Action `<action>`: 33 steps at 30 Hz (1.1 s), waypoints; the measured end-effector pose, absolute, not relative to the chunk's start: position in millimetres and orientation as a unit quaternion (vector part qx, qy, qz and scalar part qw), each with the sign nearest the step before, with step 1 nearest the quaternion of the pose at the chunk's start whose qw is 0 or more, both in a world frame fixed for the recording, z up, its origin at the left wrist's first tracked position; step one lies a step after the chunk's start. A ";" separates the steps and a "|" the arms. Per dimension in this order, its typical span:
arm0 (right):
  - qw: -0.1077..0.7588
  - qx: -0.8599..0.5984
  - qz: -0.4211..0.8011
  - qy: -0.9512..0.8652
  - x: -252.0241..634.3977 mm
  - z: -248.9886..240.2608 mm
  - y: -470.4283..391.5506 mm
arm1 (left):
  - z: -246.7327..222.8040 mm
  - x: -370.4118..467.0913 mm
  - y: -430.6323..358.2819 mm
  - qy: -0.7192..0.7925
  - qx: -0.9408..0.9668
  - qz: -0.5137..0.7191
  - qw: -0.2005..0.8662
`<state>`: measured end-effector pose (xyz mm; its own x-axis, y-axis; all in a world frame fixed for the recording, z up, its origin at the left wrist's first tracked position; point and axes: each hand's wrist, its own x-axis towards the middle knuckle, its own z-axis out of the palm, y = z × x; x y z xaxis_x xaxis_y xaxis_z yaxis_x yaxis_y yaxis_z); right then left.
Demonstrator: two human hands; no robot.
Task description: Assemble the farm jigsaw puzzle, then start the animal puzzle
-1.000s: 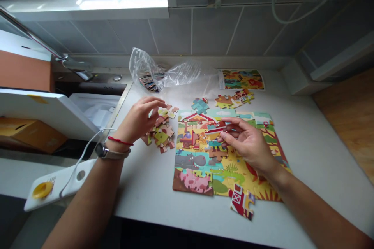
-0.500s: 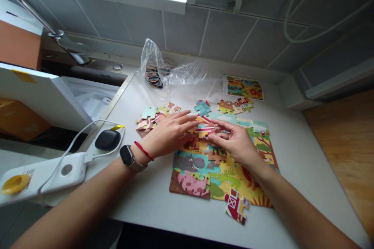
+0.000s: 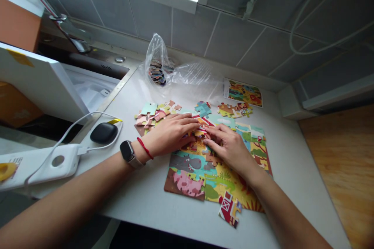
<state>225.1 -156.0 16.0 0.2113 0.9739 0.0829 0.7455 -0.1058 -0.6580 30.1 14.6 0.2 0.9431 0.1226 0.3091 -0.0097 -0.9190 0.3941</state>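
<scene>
A partly joined jigsaw puzzle (image 3: pixel 189 163) with cartoon animals lies on the white counter. My left hand (image 3: pixel 172 132) rests over its upper left part, fingers stretched out and lying flat, with a watch and a red cord at the wrist. At its fingertips, my right hand (image 3: pixel 226 146) pinches a puzzle piece (image 3: pixel 201 121) with red and white stripes between thumb and fingers; the fingers partly hide it. Beyond the hands lie a small blue cluster of pieces (image 3: pixel 203 109) and more loose pieces (image 3: pixel 235 109). A barn piece (image 3: pixel 229 208) overlaps the puzzle's near edge.
Loose pieces (image 3: pixel 147 114) lie left of the puzzle. A clear plastic bag (image 3: pixel 187 76) with more pieces and a picture card (image 3: pixel 244 92) are at the back. A power strip (image 3: pixel 55 163), a black earbud-like case (image 3: pixel 104 133) and a sink (image 3: pixel 117 71) are to the left.
My right hand has moved slightly down and in towards the left hand, and the striped piece sits lower among the others. The view has shifted a little.
</scene>
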 end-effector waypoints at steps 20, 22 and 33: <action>0.284 -0.704 0.101 -0.643 220.8 6.9 -158.6 | 5.3 24.4 24.0 0.021 0.964 0.131 0.232; 0.271 -0.696 0.087 -0.659 220.3 6.5 -158.1 | 6.3 22.2 28.5 0.005 0.965 0.113 0.237; 0.210 -0.685 0.069 -0.695 218.3 2.6 -157.8 | 9.6 16.8 37.8 -0.017 0.963 0.087 0.253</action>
<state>218.3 -157.8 2.6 0.0256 0.9800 0.1975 0.9218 0.0532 -0.3839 16.8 37.8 9.6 0.9842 0.0120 0.1764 -0.0764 -0.8709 0.4854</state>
